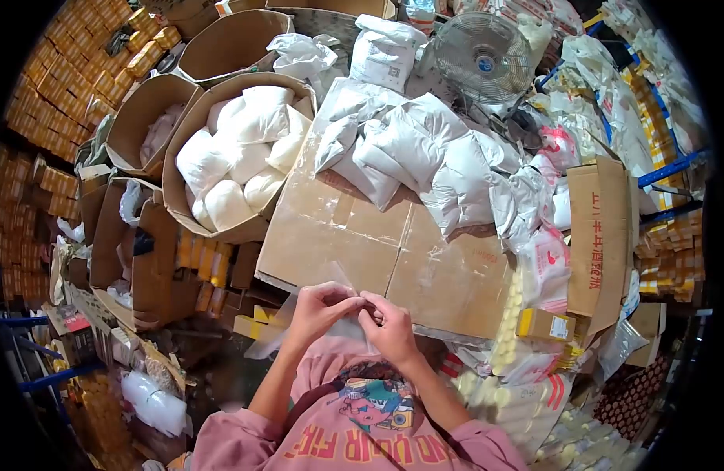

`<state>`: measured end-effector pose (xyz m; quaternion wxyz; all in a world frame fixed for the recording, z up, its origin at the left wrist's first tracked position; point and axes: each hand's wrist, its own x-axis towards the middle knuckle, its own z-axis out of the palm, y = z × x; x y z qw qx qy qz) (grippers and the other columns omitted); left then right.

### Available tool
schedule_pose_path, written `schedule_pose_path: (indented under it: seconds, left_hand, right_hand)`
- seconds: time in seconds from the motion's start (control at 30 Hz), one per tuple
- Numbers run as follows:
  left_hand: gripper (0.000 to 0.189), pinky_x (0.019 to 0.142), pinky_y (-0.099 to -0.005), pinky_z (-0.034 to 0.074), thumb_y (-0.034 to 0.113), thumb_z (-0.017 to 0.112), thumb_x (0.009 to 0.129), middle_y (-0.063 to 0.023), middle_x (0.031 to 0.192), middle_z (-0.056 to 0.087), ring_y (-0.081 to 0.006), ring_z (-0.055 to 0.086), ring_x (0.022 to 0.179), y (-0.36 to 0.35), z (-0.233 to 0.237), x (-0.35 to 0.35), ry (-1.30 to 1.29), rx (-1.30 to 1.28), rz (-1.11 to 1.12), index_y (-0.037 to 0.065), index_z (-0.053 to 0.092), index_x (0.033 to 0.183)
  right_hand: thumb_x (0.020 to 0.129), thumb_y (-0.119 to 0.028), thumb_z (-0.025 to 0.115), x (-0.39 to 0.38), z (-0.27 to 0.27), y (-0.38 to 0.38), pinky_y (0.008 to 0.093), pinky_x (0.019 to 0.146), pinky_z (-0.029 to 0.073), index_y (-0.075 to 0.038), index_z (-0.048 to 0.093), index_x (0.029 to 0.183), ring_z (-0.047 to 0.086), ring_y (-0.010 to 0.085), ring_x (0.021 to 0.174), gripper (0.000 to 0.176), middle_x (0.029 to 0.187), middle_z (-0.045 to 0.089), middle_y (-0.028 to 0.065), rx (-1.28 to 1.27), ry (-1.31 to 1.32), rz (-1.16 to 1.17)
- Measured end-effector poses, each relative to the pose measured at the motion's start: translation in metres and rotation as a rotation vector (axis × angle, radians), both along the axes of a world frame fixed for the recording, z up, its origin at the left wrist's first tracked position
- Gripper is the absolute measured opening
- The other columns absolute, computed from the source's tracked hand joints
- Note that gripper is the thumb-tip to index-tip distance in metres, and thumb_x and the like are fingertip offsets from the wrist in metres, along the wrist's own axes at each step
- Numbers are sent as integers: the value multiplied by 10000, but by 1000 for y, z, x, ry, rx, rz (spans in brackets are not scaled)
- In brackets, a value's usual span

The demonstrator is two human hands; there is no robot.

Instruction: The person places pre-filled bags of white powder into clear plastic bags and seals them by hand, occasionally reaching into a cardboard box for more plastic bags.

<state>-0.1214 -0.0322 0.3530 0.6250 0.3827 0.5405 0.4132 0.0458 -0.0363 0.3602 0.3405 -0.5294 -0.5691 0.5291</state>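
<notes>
Both my hands meet at the near edge of a cardboard-topped table. My left hand is closed in a pinch on a clear plastic bag, which hangs down beside the wrist. Close against it, my right hand has its thumb and fingers pressed together at the bag's edge; what lies between the fingertips is too small to make out. Beyond the hands, several filled white bags are piled on the far part of the table.
Left of the table stands an octagonal carton holding white bags. A fan is at the back. To the right are an upright open carton, a small box and blue shelf bars.
</notes>
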Motion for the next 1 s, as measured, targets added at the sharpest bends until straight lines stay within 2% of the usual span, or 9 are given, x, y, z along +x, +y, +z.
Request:
schedule_pose_path:
  seconds: [0.07,0.17,0.37,0.53,0.63,0.73,0.83,1.0]
  left_hand:
    - [143,660,-225,521,73,680,871,-64,811,681,-90,627,734,0,7,-9,-123,-15,-15,-54,664,935]
    - [158,693,-235,529,73,639,904,-67,850,672,-100,631,768,1,14,-23,-152,-21,-63,-59,644,991]
    - [152,703,-238,529,80,603,929,-57,842,661,-98,633,781,1,20,-36,-60,20,-119,-62,626,976]
    - [152,661,-237,521,88,613,916,-41,803,652,-86,622,737,1,14,-35,-26,6,-80,-59,622,952]
    - [147,641,-230,512,86,616,905,-31,786,645,-80,614,715,4,8,-32,-22,12,-77,-57,622,938]
    - [131,640,-224,506,76,616,894,-25,783,641,-72,607,718,7,3,-31,4,45,-85,-53,624,920]
    - [115,650,-221,505,66,614,886,-22,786,639,-65,603,736,10,-2,-31,-27,50,-107,-48,626,905]
    - [102,682,-212,499,59,605,882,-16,790,632,-66,609,781,17,-2,-32,-86,49,-153,-43,620,885]
  right_hand:
    - [846,-53,633,-7,1,-1,300,734,556,43,628,1110,704,234,858,280,971,686,210,59,-27,-3]
    - [857,-55,630,-19,0,-1,307,721,555,38,640,1088,704,255,857,250,961,686,211,112,-42,-12]
    - [879,-67,611,-33,1,0,332,712,548,24,654,1061,696,307,852,209,950,680,216,160,-95,-7]
    - [882,-70,607,-35,1,1,343,713,545,23,653,1060,688,328,855,206,959,675,220,171,-115,-2]
    - [874,-49,607,-32,-1,2,329,734,550,33,636,1090,698,293,875,233,960,681,217,174,-124,20]
    - [860,-18,610,-32,9,4,310,763,553,50,613,1121,700,238,909,269,971,690,202,56,16,37]
    - [856,6,627,-26,0,5,264,803,534,95,575,1161,646,134,950,321,1041,680,153,-6,23,85]
    - [883,-18,617,-21,-15,11,246,745,524,89,595,1101,624,90,889,244,953,685,111,-129,191,32]
